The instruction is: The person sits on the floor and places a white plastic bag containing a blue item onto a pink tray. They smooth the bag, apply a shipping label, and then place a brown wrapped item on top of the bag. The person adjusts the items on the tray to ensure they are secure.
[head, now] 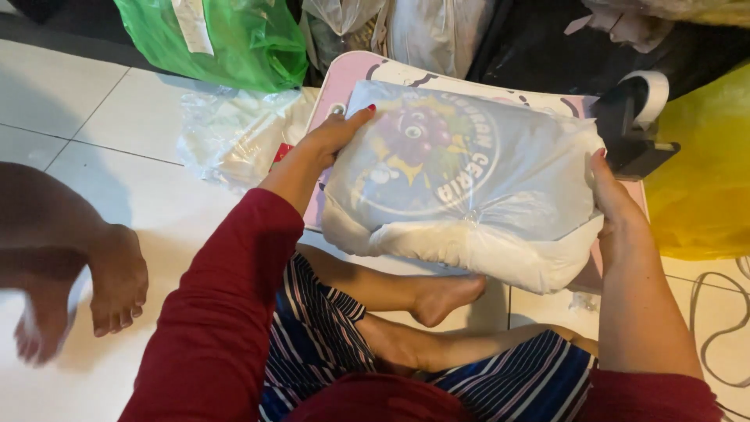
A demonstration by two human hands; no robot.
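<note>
I sit cross-legged on a white tiled floor. Both hands hold a folded white garment in a clear plastic bag (pixel 461 187), with a round colourful print showing through. My left hand (pixel 332 134) grips its left edge, thumb on top. On the bag's right edge rests my right hand (pixel 613 199), fingers wrapped around it. The bag lies on a small pink and white low table (pixel 344 82) in front of me.
A black tape dispenser (pixel 637 125) stands at the table's right rear corner. A green plastic bag (pixel 226 39) and more clear-bagged items (pixel 234 137) lie to the left, a yellow bag (pixel 703 180) at right. Another person's bare feet (pixel 109 285) are at far left. A white cable (pixel 719 328) lies bottom right.
</note>
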